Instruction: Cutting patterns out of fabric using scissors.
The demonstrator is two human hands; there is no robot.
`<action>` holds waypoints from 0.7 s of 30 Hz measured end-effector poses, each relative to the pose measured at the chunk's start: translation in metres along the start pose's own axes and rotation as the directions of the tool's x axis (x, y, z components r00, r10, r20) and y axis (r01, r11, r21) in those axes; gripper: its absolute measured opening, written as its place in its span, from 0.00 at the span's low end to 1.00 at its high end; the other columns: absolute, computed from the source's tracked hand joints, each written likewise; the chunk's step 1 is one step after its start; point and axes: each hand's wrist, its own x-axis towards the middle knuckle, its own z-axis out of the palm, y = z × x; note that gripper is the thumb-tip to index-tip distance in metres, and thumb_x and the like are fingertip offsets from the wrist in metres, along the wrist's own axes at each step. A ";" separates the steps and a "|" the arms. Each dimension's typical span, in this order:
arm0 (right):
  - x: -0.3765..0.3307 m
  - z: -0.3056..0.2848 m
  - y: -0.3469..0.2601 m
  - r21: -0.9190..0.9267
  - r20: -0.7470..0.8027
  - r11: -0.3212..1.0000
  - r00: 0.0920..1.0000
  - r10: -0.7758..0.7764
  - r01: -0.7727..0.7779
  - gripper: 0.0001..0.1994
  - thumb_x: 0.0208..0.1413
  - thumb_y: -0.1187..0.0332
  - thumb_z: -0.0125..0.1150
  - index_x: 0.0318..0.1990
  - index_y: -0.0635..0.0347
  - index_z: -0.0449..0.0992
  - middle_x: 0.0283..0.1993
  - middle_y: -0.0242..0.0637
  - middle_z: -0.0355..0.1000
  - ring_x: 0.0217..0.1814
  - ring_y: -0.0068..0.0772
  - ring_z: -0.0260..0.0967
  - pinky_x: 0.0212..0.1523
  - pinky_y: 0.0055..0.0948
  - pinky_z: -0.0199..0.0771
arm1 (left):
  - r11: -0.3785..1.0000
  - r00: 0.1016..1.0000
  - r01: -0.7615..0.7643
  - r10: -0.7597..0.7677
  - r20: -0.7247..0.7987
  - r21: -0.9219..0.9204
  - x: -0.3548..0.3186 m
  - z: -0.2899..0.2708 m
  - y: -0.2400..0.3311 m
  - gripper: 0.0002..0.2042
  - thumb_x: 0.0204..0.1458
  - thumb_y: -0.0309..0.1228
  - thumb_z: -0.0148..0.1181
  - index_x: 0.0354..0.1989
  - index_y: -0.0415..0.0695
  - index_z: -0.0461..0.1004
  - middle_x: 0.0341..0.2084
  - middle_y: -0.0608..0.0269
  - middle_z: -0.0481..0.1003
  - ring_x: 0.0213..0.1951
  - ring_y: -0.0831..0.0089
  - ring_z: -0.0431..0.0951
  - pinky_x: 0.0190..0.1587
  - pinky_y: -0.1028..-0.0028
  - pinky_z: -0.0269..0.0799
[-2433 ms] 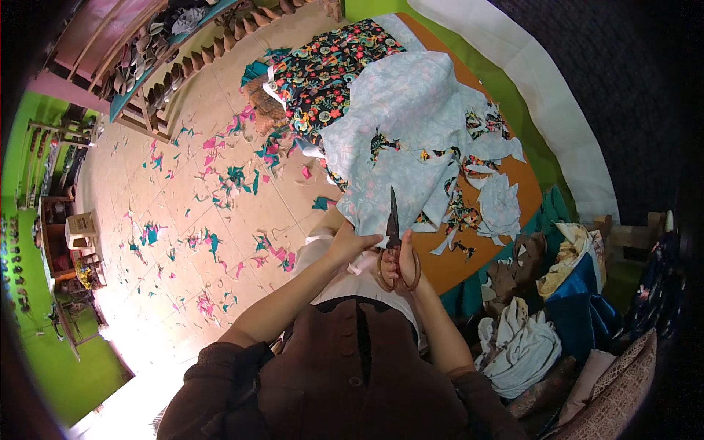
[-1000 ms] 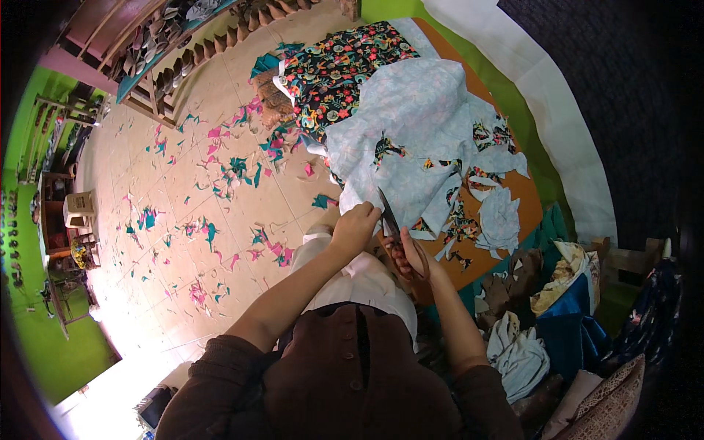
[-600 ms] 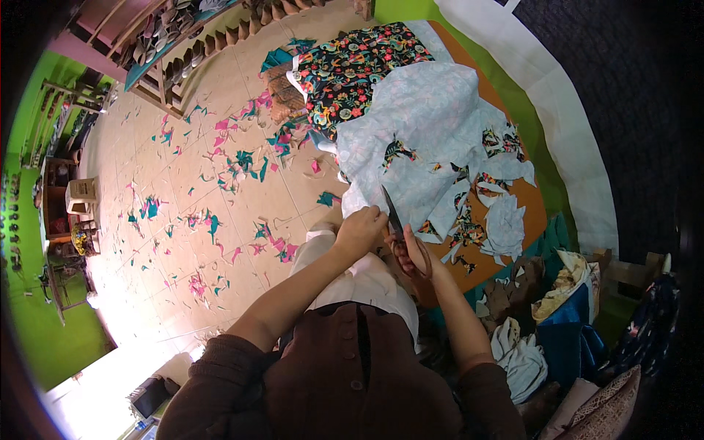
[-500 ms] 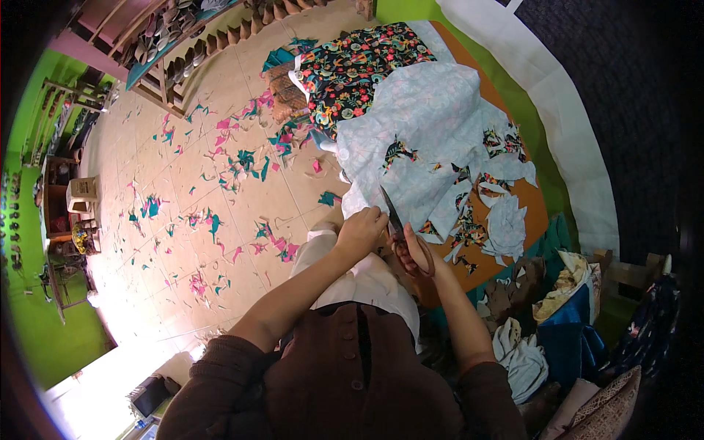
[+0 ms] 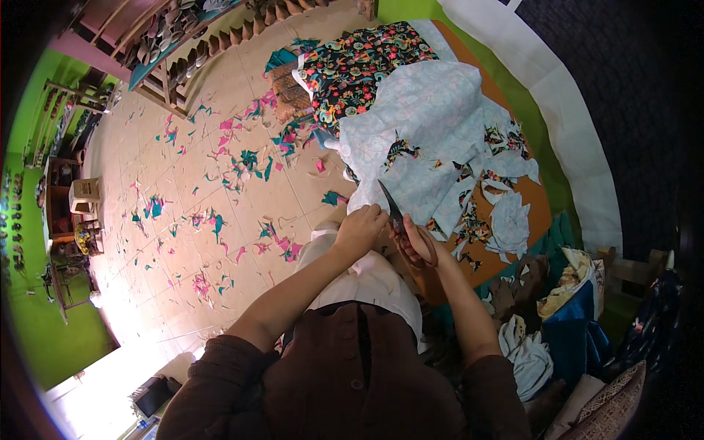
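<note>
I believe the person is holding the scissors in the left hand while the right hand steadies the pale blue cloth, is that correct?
Not quite: the hands are swapped. In the head view the scissors are in the right hand, and the left hand steadies the pale blue cloth at its near edge.

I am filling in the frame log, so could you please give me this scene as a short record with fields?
Left hand: left hand rests at the near edge of the pale blue fabric
Right hand: right hand grips scissors, blades pointing away over the fabric
Work surface: orange table with cut fabric pieces
Also on table: dark floral cloth at the far end
Floor: tiles littered with pink and teal scraps
</note>
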 end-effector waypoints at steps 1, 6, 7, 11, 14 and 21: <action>-0.002 0.002 -0.004 -0.007 -0.010 1.000 1.000 0.012 -0.012 0.31 0.49 0.38 0.30 0.32 0.60 0.66 0.12 0.17 0.44 0.10 0.10 0.36 0.09 0.13 0.36 | 1.000 1.000 -0.008 0.008 -0.019 0.004 0.000 -0.001 -0.001 0.08 0.34 0.26 0.50 0.27 0.43 0.64 0.23 0.63 0.62 0.28 0.70 0.67 0.28 0.73 0.66; 0.004 -0.004 -0.002 -0.024 0.014 1.000 1.000 -0.003 0.004 0.30 0.49 0.38 0.31 0.27 0.59 0.67 0.12 0.21 0.51 0.10 0.13 0.43 0.10 0.15 0.41 | 0.999 0.999 -0.007 0.005 -0.041 -0.036 -0.002 -0.001 0.001 0.09 0.36 0.29 0.52 0.28 0.42 0.64 0.24 0.62 0.64 0.27 0.67 0.68 0.27 0.70 0.65; 0.006 -0.006 0.001 0.033 0.026 0.998 0.998 0.050 -0.051 0.30 0.49 0.38 0.31 0.27 0.59 0.67 0.11 0.21 0.51 0.10 0.13 0.44 0.10 0.15 0.41 | 0.998 0.999 -0.021 0.019 -0.041 -0.054 -0.001 -0.003 0.006 0.09 0.36 0.29 0.52 0.28 0.42 0.64 0.24 0.62 0.64 0.27 0.68 0.68 0.27 0.70 0.64; 0.006 -0.004 -0.004 0.058 0.020 0.998 0.999 0.028 -0.030 0.29 0.49 0.38 0.32 0.24 0.58 0.64 0.11 0.21 0.51 0.09 0.13 0.44 0.09 0.15 0.40 | 0.999 0.998 -0.035 0.034 -0.043 -0.024 -0.001 -0.006 0.008 0.08 0.35 0.27 0.51 0.26 0.43 0.64 0.23 0.63 0.62 0.27 0.70 0.67 0.28 0.73 0.66; 0.004 -0.004 -0.009 -0.046 0.014 0.998 0.999 0.053 -0.052 0.29 0.48 0.37 0.32 0.30 0.56 0.66 0.12 0.18 0.46 0.08 0.11 0.36 0.08 0.15 0.34 | 0.999 0.999 -0.032 0.031 -0.031 -0.019 -0.001 -0.009 0.006 0.08 0.35 0.27 0.51 0.26 0.43 0.64 0.23 0.63 0.62 0.27 0.70 0.67 0.28 0.74 0.66; 0.009 -0.005 -0.011 -0.014 0.057 1.000 0.998 0.008 -0.007 0.27 0.48 0.37 0.32 0.24 0.54 0.62 0.13 0.19 0.47 0.09 0.11 0.38 0.08 0.15 0.36 | 0.998 0.999 -0.033 0.034 0.000 -0.046 -0.004 -0.007 0.006 0.09 0.36 0.27 0.51 0.29 0.43 0.64 0.24 0.63 0.63 0.28 0.68 0.68 0.28 0.71 0.65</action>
